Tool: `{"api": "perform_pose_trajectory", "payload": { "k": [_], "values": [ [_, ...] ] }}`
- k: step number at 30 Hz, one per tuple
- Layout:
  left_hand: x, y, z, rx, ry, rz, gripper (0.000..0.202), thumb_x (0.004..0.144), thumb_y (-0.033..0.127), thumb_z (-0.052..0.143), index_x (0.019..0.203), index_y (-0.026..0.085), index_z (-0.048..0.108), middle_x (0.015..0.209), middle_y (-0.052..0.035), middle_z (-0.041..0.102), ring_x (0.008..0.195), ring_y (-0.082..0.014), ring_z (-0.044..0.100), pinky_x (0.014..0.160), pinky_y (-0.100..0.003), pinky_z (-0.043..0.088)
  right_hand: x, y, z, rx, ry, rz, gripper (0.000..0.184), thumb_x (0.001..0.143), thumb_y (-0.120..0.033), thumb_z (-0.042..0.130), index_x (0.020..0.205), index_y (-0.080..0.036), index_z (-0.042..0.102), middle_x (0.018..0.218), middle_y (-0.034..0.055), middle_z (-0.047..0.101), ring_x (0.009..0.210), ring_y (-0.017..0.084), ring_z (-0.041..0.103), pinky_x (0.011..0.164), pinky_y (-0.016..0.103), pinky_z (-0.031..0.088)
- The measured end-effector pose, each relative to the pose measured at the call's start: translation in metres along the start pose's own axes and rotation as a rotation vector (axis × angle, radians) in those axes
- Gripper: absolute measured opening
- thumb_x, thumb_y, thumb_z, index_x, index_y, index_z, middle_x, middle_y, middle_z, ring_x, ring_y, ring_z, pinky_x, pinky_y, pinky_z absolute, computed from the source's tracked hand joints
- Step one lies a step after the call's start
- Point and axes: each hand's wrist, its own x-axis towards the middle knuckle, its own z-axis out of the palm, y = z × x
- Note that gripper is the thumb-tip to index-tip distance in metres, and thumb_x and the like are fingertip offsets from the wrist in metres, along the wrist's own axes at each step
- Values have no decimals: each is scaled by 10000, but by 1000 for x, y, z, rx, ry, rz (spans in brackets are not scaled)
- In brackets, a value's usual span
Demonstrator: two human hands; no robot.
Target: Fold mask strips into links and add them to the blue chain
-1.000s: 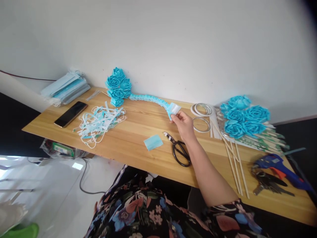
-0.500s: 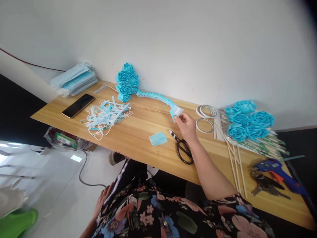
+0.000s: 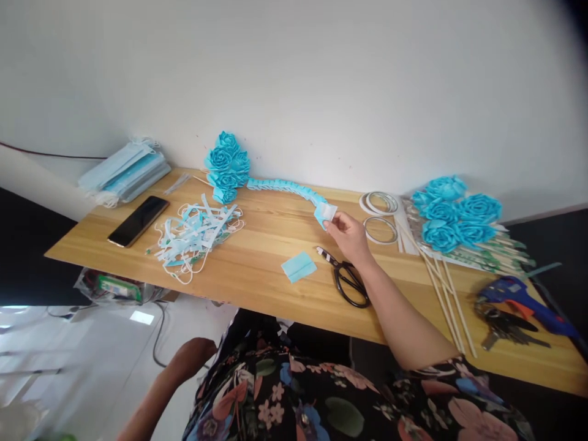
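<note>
My right hand [image 3: 351, 236] pinches a folded blue-and-white piece of face-mask fabric [image 3: 326, 213] at the near end of a curved row of similar folded blue pieces [image 3: 285, 185]. Below that hand lie black-handled scissors [image 3: 351, 286], their tips toward a flat blue fabric piece [image 3: 299, 266] on the table. Off the table's front edge, by my lap, hangs my left hand [image 3: 196, 355]; its fingers are mostly turned from view, and nothing shows in it.
On the wooden table [image 3: 257, 257] are a stack of face masks [image 3: 126, 171], a phone [image 3: 138, 221], a heap of cut strips and ear loops [image 3: 197, 233], blue fabric roses [image 3: 227, 165], tape rolls [image 3: 380, 229], wooden sticks [image 3: 448, 300], more roses [image 3: 480, 211], a blue glue gun [image 3: 519, 300] and keys [image 3: 508, 331].
My left hand has lifted from beside my thigh and swung toward the table edge. My right hand keeps its pinch on the folded fabric piece. The view has shifted slightly.
</note>
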Motion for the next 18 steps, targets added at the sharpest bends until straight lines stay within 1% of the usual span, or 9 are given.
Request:
{"api": "perform_pose_trajectory", "payload": {
  "k": [2, 4, 6, 8, 11, 13, 14, 16, 18],
  "values": [
    [-11, 3, -25, -88, -18, 102, 354, 923, 466, 477, 882, 249, 754, 930, -62, 762, 933, -262, 698, 832, -308, 474, -1, -1, 0, 12, -7, -2, 171, 771, -365, 654, 763, -203, 600, 660, -30, 579, 603, 123, 481, 611, 262, 384],
    [-26, 14, -55, -231, -29, 289, 367, 946, 493, 461, 1026, 272, 743, 1055, -45, 752, 998, -231, 676, 896, -289, 471, -2, -2, 1, 31, -21, -14, 162, 775, -357, 654, 764, -205, 600, 660, -34, 572, 607, 121, 484, 618, 262, 393],
    [-35, 33, -84, -360, -6, 428, 385, 948, 512, 474, 1074, 257, 734, 1051, -46, 748, 988, -213, 670, 895, -275, 485, -3, -3, 4, 62, -46, -22, 156, 776, -354, 655, 770, -209, 599, 662, -37, 564, 615, 124, 495, 625, 263, 404],
    [-31, 60, -108, -440, 86, 562, 390, 952, 496, 485, 1077, 225, 736, 1000, -57, 750, 940, -201, 673, 854, -276, 506, -4, -4, 7, 97, -75, -18, 155, 771, -355, 657, 793, -211, 604, 672, -36, 561, 625, 128, 510, 630, 267, 417],
    [5, 110, -134, -467, 266, 736, 344, 927, 446, 548, 1043, 188, 743, 1045, -85, 741, 962, -203, 665, 879, -313, 507, -7, -5, 11, 125, -124, -14, 173, 778, -356, 660, 853, -205, 619, 686, -38, 563, 626, 126, 516, 641, 272, 429],
    [40, 146, -145, -522, 404, 736, 343, 898, 434, 574, 1060, 180, 738, 1086, -102, 734, 951, -205, 657, 838, -317, 507, -8, -6, 12, 128, -147, -20, 197, 789, -363, 659, 892, -198, 628, 675, -42, 552, 612, 121, 504, 633, 269, 423],
    [57, 162, -150, -551, 439, 715, 354, 883, 423, 584, 1096, 181, 729, 1093, -106, 732, 912, -196, 654, 805, -312, 506, -9, -6, 13, 132, -154, -22, 212, 793, -367, 659, 915, -196, 631, 673, -42, 551, 611, 120, 503, 629, 268, 423],
    [85, 189, -156, -576, 431, 700, 377, 813, 404, 656, 1108, 182, 731, 1041, -92, 735, 818, -176, 634, 735, -290, 490, -9, -6, 14, 155, -165, -21, 242, 797, -368, 662, 961, -193, 633, 698, -34, 573, 628, 126, 520, 635, 270, 434],
    [103, 209, -159, -641, 346, 739, 350, 792, 421, 663, 1021, 171, 752, 923, -64, 729, 746, -158, 601, 653, -262, 452, -9, -5, 14, 188, -172, -23, 266, 797, -367, 673, 993, -192, 632, 745, -19, 606, 660, 133, 545, 658, 277, 452]
  ]
}}
